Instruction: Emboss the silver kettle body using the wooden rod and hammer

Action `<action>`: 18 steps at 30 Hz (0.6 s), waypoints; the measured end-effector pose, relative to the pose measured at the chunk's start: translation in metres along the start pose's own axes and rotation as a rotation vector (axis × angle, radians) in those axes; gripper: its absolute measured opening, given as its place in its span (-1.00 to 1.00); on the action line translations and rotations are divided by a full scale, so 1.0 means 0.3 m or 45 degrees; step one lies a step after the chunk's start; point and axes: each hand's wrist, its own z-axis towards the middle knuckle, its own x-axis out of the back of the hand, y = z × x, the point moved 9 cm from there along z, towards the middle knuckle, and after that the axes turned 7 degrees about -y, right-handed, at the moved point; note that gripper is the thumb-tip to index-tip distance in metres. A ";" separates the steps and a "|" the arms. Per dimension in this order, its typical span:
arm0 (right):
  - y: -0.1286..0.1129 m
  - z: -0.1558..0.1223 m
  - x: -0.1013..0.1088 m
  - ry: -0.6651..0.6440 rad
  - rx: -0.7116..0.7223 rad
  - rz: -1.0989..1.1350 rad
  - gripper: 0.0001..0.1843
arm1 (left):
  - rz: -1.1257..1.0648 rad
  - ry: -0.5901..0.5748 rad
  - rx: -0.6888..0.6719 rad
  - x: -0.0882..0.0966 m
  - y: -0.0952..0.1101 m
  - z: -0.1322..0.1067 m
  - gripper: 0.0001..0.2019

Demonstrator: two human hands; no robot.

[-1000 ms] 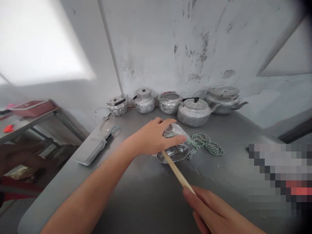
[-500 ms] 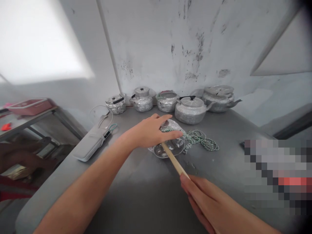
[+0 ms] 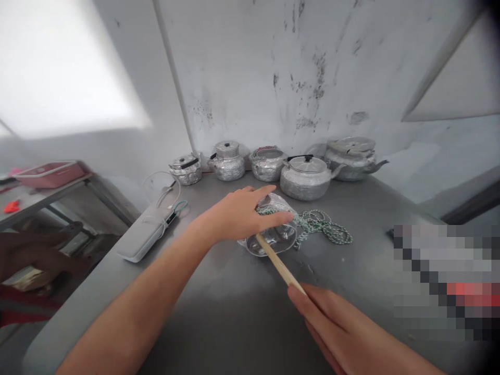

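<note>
Left hand [image 3: 238, 213] rests flat on the clear pot [image 3: 275, 234], grip unclosed. Right hand [image 3: 336, 328], grip clamped on the wooden stick [image 3: 279, 264], has its tip inside; cord [image 3: 326, 229] lies partly outside.

Along the back of my counter [image 3: 234, 312], against the stained white wall [image 3: 312, 78], stands a row of five dented metal kettles. I take the big black-handled kettle [image 3: 307, 179] as my mark. Just behind it to the right sits the widest kettle [image 3: 351, 156], its spout pointing right. To its left comes a lidless pot [image 3: 267, 164], then a small lidded kettle [image 3: 227, 162], then the smallest kettle [image 3: 186, 169] at the row's far end. Well to the left of the mark and nearer me, a flat white device [image 3: 142, 237] lies at the counter's edge with a thin white cable [image 3: 162, 190] looped above it. Far left, on another table, rests a pink tray [image 3: 50, 172].
</note>
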 end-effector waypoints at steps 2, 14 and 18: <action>0.010 0.002 0.003 -0.004 -0.031 -0.001 -0.47 | 0.021 0.018 -0.007 0.002 0.008 -0.001 -0.14; -0.033 -0.014 0.006 0.025 0.106 0.085 -0.45 | 0.201 0.113 -0.012 -0.008 0.124 -0.038 -0.48; -0.051 -0.024 0.004 0.059 0.221 0.068 -0.44 | 0.151 0.197 -0.051 -0.012 0.114 -0.029 -0.51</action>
